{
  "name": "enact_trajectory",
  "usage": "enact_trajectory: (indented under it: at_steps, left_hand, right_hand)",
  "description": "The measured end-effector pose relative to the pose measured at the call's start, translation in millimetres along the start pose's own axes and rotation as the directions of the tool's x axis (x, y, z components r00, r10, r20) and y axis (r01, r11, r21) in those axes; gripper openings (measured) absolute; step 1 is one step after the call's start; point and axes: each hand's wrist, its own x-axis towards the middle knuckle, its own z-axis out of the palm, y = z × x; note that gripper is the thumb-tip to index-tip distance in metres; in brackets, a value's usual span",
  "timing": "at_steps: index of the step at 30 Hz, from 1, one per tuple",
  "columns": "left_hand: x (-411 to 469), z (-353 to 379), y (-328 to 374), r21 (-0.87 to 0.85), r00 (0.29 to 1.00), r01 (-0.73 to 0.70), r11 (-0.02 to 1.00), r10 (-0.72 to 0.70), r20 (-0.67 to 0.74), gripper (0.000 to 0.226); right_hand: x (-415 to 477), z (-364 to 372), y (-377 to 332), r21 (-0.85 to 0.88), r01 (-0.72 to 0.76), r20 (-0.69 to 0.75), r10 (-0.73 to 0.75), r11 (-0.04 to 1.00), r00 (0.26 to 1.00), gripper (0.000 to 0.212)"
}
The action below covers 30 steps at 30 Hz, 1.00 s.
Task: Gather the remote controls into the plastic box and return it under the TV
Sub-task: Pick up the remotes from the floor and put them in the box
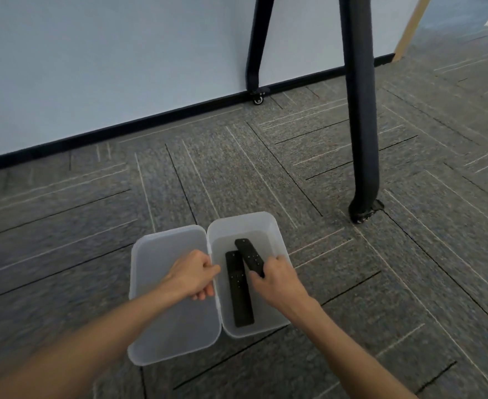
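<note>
Looking down at grey patterned carpet (352,283) with two translucent plastic pieces sitting side by side on it, touching along their long edges. Right one being the plastic box (274,234) itself, deeper, with a black remote (238,295) lying flat on its bottom, long axis running near to far. Left one looking like the lid (156,326), shallower, lying open side up just beside the box.

Right hand (277,282) reaching into the box from the near right, fingers curled around the near end of a second remote (250,254), gripping it. That one tilting up, far end pointing toward the far wall of the box and overlapping the far tip of the flat remote. Hard telling whether its far end is touching the box floor or hanging just above.

Left hand (194,276) hovering over the lid close to the shared edge, fingers curled in loosely, thumb and fingertips pinching at the box's left rim or right next to it. Can't say for sure if actually clamping the plastic, too blurry there.

Further out, two dark padded stand legs: front leg (362,125) coming down to the carpet on the far right of the box, well apart from it, back leg (255,53) ending in a small caster (258,98) by the black baseboard (122,125) under the pale wall (107,53).
</note>
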Motion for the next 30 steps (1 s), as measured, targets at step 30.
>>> enact_trajectory:
  at_steps: [30]
  left_hand:
    - [-53,-79,0,0.171,0.893,-0.384,0.907,0.412,-0.182,0.008]
  right_hand:
    - [-2,-36,-70,0.193,0.468,-0.263,-0.414,0.862,0.871,0.006]
